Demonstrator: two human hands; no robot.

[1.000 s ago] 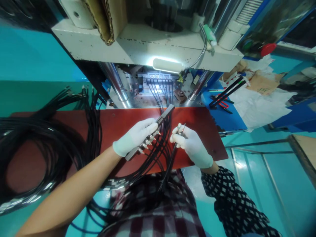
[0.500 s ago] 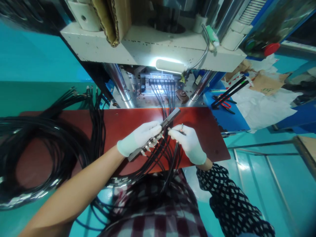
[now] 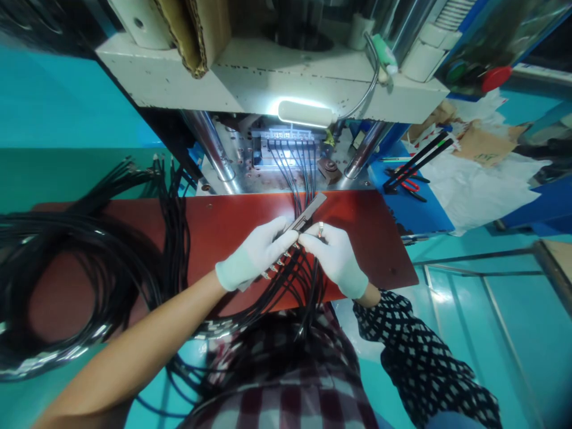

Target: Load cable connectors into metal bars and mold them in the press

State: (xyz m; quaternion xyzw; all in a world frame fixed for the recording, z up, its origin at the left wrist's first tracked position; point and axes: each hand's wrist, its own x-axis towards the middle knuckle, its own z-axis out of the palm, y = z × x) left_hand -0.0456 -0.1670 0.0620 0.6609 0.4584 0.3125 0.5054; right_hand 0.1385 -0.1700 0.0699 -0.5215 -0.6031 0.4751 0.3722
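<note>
My left hand [image 3: 261, 247], in a white glove, is closed round a grey metal bar [image 3: 315, 206] that slants up to the right. Several cable ends with shiny metal connectors stick out along the bar's lower side. My right hand [image 3: 333, 253], gloved too, pinches a black cable by its end, with a metal connector [image 3: 320, 228] showing above the fingers. Its fingertips meet the left thumb at the bar. Black cables [image 3: 286, 280] hang below both hands toward my lap. Behind the bar, more thin cables [image 3: 308, 179] run into a lit metal mould [image 3: 286, 154].
A red-brown board [image 3: 205, 238] lies under my hands. On its left rests a big coil of black cable [image 3: 80, 220]. Ahead stands a press with steel columns [image 3: 214, 149] and a lamp [image 3: 306, 113]. Pliers [image 3: 411, 186] lie on a blue surface [image 3: 424, 208] at right.
My right hand has moved slightly left, bringing its fingertips to the bar and left thumb. The bar has turned a little, and the left hand covers more of its connectors.
</note>
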